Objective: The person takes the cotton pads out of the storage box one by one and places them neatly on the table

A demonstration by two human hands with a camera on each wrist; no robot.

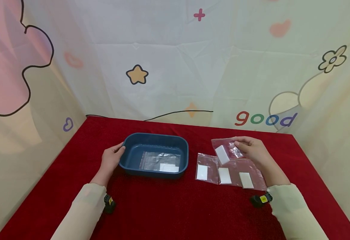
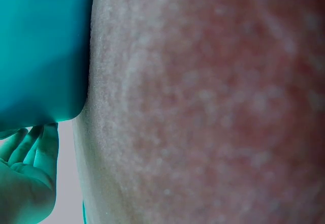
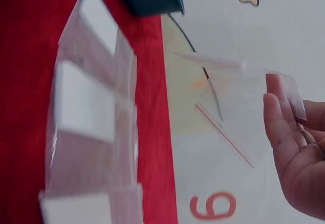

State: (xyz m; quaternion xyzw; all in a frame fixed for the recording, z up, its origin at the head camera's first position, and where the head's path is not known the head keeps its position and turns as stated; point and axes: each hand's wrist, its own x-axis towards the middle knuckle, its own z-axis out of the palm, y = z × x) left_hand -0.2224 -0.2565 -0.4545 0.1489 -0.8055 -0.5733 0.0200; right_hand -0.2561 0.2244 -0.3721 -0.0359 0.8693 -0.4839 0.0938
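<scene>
Head view first: what has the right hand [image 1: 251, 148] got?

A clear zip bag [image 1: 230, 154] with a white slab inside, pinched near one edge between thumb and fingers. It is held up over the far side of three similar bags [image 1: 225, 175], each with its own white slab, lying in a row on the red cloth [image 1: 178, 210]

And the left hand [image 1: 110, 160]?

At the left end of the blue box [image 1: 155, 139], fingers nearly straight and touching it. The left wrist view is mostly a blurred reddish surface, with the box wall and those fingers at one side

Anything in the box?

Yes, clear bags with white pieces [image 1: 159, 161], lying toward its front right. They overlap, so I cannot tell how many

What about the right wrist view?

There the held bag shows a thin red line along it, well apart from the row. Behind hangs a printed curtain [image 1: 168, 90] bearing a star [image 1: 137, 74] and coloured letters
</scene>
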